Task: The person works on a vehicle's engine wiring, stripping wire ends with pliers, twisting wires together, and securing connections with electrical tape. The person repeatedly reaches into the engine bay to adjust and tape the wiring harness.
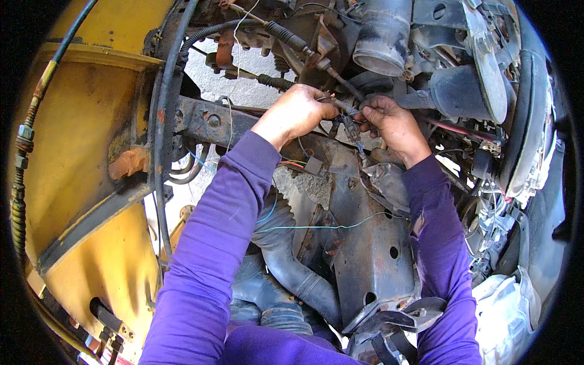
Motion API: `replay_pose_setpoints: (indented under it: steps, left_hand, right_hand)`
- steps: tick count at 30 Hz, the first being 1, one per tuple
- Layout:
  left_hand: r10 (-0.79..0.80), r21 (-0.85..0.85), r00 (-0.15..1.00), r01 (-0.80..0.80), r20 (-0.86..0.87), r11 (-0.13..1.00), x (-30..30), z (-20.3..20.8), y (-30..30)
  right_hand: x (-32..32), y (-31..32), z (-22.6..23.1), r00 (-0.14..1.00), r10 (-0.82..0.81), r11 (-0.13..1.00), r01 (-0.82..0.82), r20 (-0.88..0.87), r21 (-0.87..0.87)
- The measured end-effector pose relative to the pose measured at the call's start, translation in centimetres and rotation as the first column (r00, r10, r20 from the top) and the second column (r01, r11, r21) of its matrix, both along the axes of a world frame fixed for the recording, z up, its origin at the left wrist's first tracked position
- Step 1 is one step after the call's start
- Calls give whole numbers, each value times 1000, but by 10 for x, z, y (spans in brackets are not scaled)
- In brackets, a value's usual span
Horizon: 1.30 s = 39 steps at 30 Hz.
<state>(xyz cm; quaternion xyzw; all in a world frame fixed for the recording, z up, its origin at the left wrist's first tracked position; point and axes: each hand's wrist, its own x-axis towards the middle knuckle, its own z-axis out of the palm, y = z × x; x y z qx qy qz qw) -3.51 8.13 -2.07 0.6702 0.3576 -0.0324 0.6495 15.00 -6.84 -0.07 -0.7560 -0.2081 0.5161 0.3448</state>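
Both my arms, in purple sleeves, reach up into a vehicle's engine bay. My left hand [296,113] pinches a thin dark wire lead [339,103] near the upper middle. My right hand [392,123] meets it from the right, fingers closed on the same lead just above a small black plug connector [351,130] that hangs between the hands. A black cable with a ribbed sleeve [286,35] runs down toward the hands from the upper left. What the fingertips cover is hidden.
A rusty steel bracket plate [368,243] with holes lies below the hands, crossed by a thin green wire [328,227]. A corrugated black hose [292,274] curves under it. A yellow body panel [85,158] fills the left; a grey cylinder [383,33] and a headlamp housing [529,140] stand at the right.
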Motion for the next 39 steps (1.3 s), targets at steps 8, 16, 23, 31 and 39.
replay_pose_setpoints:
  steps: [8,16,23,31,39]
  left_hand:
    - [-58,1,998,58,-37,998,2,0,4]
    - [-2,-68,998,-2,-59,998,4,-6,1]
    - [-10,-51,999,8,-37,999,2,1,1]
    - [-1,-25,998,0,-61,1000,4,2,-2]
    - [61,-59,997,-64,-44,996,2,-5,-2]
  right_hand:
    - [-1,2,3,993,69,997,-66,93,-43]
    - [-3,1,-3,996,-25,1000,25,85,5]
    - [-5,4,2,993,-45,998,49,108,-28]
    - [-8,5,2,986,-105,994,109,133,-23]
    - [9,2,-7,933,-28,998,45,360,-39]
